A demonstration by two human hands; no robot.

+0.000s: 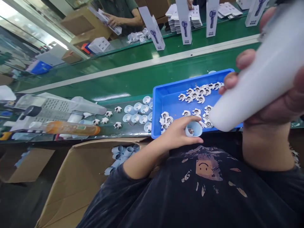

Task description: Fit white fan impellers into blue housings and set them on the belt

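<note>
Right hand (267,110), nearest the camera: fingers closed round a smooth white plastic cylinder (256,79), held tilted, rounded end slanting down toward the left hand (175,131), whose thumb and fingers curl snugly about 1 pale-blue, open-topped round cup (200,130) with small parts inside, at the tray's near edge. Beyond: shallow blue plastic tray (171,103) holding white bladed fan wheels (201,99). Farther: green conveyor belt (104,74), then upright white printed cartons (211,23).
</note>
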